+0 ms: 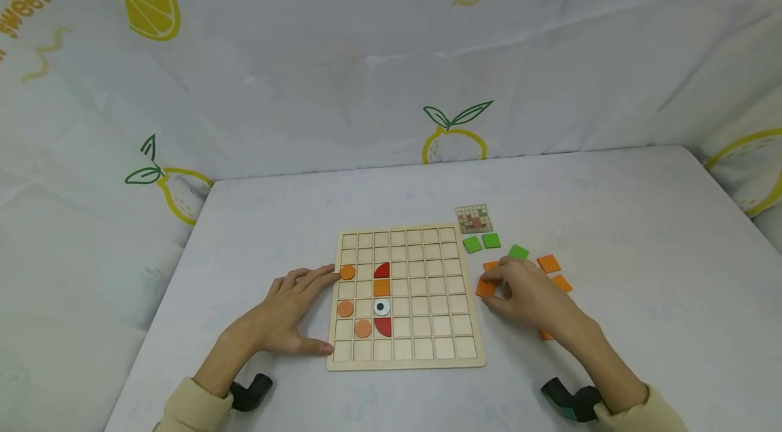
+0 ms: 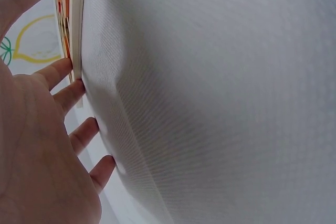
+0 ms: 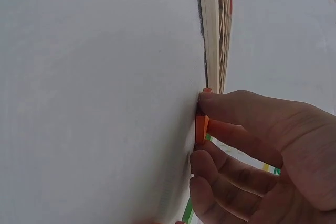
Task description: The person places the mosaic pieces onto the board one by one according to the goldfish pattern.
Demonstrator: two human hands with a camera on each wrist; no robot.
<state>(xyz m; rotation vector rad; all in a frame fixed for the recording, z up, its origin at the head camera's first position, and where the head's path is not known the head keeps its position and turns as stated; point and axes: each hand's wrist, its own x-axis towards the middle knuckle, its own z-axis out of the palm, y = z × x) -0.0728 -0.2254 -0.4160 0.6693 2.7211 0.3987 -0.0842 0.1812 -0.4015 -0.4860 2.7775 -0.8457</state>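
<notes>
A wooden grid board (image 1: 427,308) lies on the table. Set in its left part are an orange disc (image 1: 347,272), two paler discs, two red quarter-circle pieces, an orange square (image 1: 381,288) and a white eye disc (image 1: 381,307). My left hand (image 1: 275,320) rests at the board's left edge, fingers spread and extended; the left wrist view shows fingertips against the board's side (image 2: 77,30). Thumb and fingers of my right hand (image 1: 534,293) pinch an orange square tile (image 3: 201,121) just off the board's right edge. Part of another orange tile (image 1: 491,265) shows behind that hand.
Beyond the right hand lie green square tiles (image 1: 491,240) and more orange tiles (image 1: 548,263), some partly covered by the hand and forearm. A small printed pattern card (image 1: 474,219) sits by the board's far right corner. A white patterned cloth (image 1: 318,92) hangs behind the table.
</notes>
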